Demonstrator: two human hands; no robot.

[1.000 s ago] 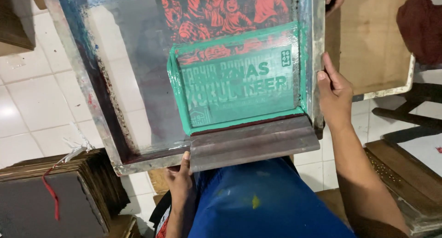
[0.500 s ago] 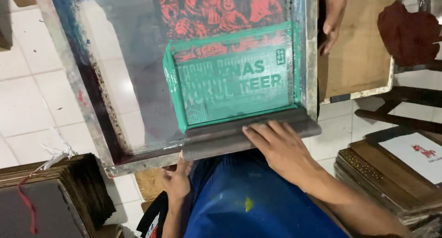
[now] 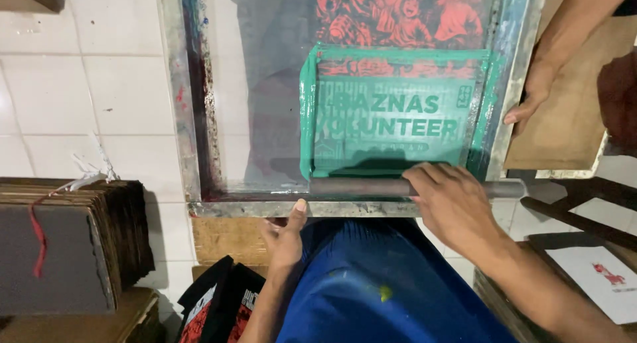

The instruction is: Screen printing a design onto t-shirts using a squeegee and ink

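Nearest the camera, blue-clad legs (image 3: 371, 296) fill the lower middle, with folded black printed shirts (image 3: 219, 303) to their left and a stack of dark boards (image 3: 73, 243) further left on the white tiled floor (image 3: 86, 91). Just above the lap, the left hand (image 3: 285, 233) reaches up, thumb pressed against the near metal edge of the screen-printing frame (image 3: 192, 117), fingers tucked beneath so the grasp there is hidden. The right hand (image 3: 451, 207) comes in from the lower right, forearm slanting up-left, fingers curled over and clenched around the squeegee (image 3: 358, 186). The squeegee lies with its long axis running left to right, parallel to the frame's near edge, at the near end of the green ink patch (image 3: 391, 111) on the mesh. Beyond it, a red printed design (image 3: 405, 14) shows through. At the far right, another person's hand (image 3: 534, 91) grips the frame's right rail, beside a brown board (image 3: 570, 117).
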